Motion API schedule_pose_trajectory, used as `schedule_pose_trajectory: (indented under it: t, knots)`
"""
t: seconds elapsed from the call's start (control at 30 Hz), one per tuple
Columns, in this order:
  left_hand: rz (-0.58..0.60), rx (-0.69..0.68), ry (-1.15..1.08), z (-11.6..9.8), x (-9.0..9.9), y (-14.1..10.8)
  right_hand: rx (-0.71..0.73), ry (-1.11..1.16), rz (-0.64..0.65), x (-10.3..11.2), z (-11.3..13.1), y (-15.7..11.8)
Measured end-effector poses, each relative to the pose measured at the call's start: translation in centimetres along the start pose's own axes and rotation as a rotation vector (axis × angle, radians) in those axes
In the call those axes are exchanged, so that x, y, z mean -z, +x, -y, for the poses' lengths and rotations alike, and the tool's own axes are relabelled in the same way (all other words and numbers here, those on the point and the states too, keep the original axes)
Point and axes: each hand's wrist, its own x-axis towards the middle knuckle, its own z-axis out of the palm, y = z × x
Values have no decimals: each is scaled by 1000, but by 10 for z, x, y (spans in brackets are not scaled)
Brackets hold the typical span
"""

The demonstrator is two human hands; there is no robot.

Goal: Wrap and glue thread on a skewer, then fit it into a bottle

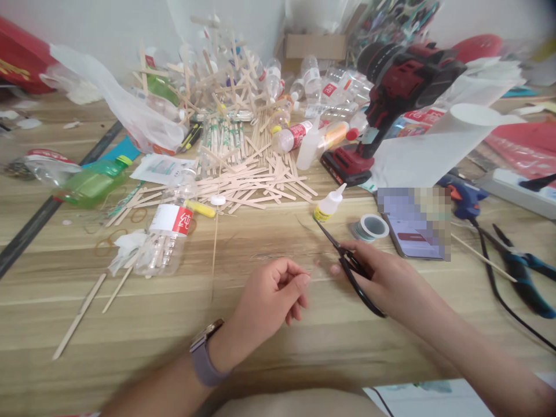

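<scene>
My right hand (382,269) is closed around the black handles of a pair of scissors (354,277), whose blades point away and to the left. Beside it, my left hand (278,292) is pinched, thumb against the fingers. Whatever lies between those fingertips is too small to make out. A spool of thin grey wire (370,227) rests just beyond the scissors. Close to the blade tips stands a small glue bottle (329,204) with a white nozzle. A few fine strands lie on the table behind my left hand.
A red and black cordless drill (386,104) stands at the back right, near a phone (414,226), pliers (521,266) and a glue gun (464,197). Wooden craft sticks (247,182) are heaped at centre back. A clear plastic bottle (167,237) stands to the left.
</scene>
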Motion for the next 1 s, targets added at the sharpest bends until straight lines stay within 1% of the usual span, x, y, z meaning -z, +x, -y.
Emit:
schedule_pose_trajectory:
  t: [0.07, 0.2, 0.3, 0.37, 0.43, 0.53, 0.63, 0.7, 0.77, 0.83, 0.87, 0.9, 0.93, 0.97, 1.0]
  knots:
    - [-5, -6, -5, 0, 0, 0, 16, -55, -38, -1, -3, 1]
    - [-13, -16, -11, -2, 1, 0, 46, -63, -101, -3, -7, 0]
    - [-18, -25, -20, -3, 1, -1, 139, -46, -162, -2, 0, -2]
    - [-13, -31, -28, -3, 1, -2, 158, 40, -137, -3, 10, -2]
    - [-4, -43, -33, -3, 1, -3, 96, 215, -57, -7, 20, -2]
    - [15, -70, -46, -3, 2, -3, -75, 631, 102, -17, 34, 0]
    - [3, -95, -70, -4, 2, -3, -162, 1030, 241, -27, 45, 2]
    - [-19, -101, -78, -5, 1, -6, -170, 1183, 311, -31, 51, 5]
    - [-41, -109, -43, -7, 1, -12, -182, 1252, 313, -30, 55, 8]
    - [-108, -150, 67, -11, 5, -21, -220, 1269, 238, -25, 57, 11]
    - [-183, -195, 154, -15, 9, -26, -247, 1278, 198, -21, 57, 13]
    - [-281, -256, 247, -20, 17, -31, -271, 1292, 171, -16, 57, 14]
    - [-416, -352, 356, -26, 27, -36, -286, 1311, 168, -12, 56, 16]
    - [-555, -442, 482, -33, 39, -40, -292, 1329, 166, -7, 54, 17]
    - [-679, -502, 616, -39, 54, -43, -285, 1339, 149, -3, 52, 19]
